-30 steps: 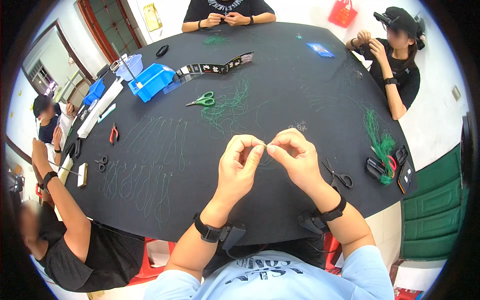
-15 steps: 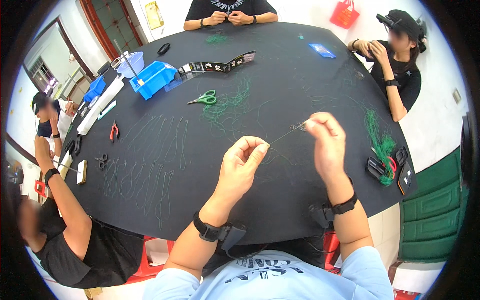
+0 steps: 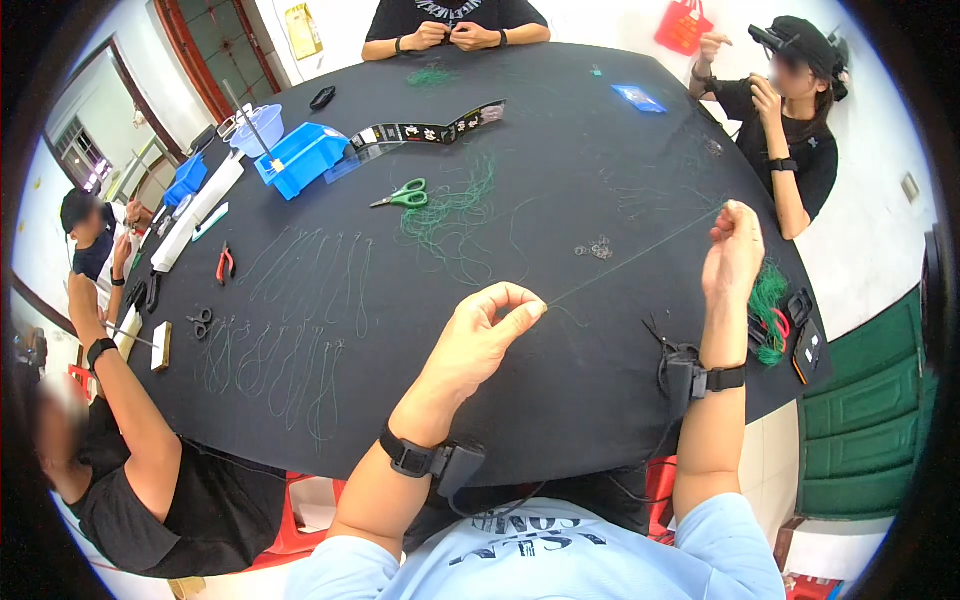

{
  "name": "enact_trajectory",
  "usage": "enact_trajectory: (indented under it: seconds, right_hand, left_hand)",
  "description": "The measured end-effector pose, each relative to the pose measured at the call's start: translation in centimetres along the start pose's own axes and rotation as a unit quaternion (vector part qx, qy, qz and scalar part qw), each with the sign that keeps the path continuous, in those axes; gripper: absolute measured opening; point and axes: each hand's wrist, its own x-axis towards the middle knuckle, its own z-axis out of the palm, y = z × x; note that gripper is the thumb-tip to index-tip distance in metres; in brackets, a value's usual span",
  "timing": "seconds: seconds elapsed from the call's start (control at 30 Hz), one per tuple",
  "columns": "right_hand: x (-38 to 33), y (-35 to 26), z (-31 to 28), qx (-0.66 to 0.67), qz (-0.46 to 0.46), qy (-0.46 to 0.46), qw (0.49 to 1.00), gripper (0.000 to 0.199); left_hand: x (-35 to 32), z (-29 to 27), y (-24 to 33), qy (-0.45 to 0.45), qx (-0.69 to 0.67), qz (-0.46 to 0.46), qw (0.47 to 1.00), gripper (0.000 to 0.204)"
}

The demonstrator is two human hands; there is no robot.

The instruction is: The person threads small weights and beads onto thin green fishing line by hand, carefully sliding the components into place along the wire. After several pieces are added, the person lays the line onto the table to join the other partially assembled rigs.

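Note:
A thin green line runs taut and slanting between my two hands above the black table. My left hand pinches its near end between thumb and forefinger; whatever else sits in that pinch is too small to make out. A short loose tail hangs by those fingertips. Farther right and higher, my right hand has its fingers closed on the other end. Under the stretched line lies a small heap of tiny metal pieces, too small to name for certain.
Left of my hands lie rows of green line lengths, pliers and small dark scissors. Green-handled scissors touch a line tangle. A blue bin stands farther back. Other people sit around the black table.
My right hand has moved right and away from the metal pieces, drawing the line out longer. My left hand has stayed nearly in place.

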Motion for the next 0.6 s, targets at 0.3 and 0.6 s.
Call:
enact_trajectory:
  seconds: [0.3, 0.6]
  right_hand:
    - [2.3, -0.3, -2.9, 0.023, 0.036, 0.156, 0.987, 0.007]
    - [2.3, 0.2, -2.8, -0.024, 0.02, 0.153, 0.988, 0.008]
  left_hand:
    - [-0.2, -0.9, 0.4, 0.013, 0.025, -0.018, 0.999, 0.016]
    - [-0.4, -0.9, 0.9, 0.015, -0.055, 0.024, 0.998, 0.013]
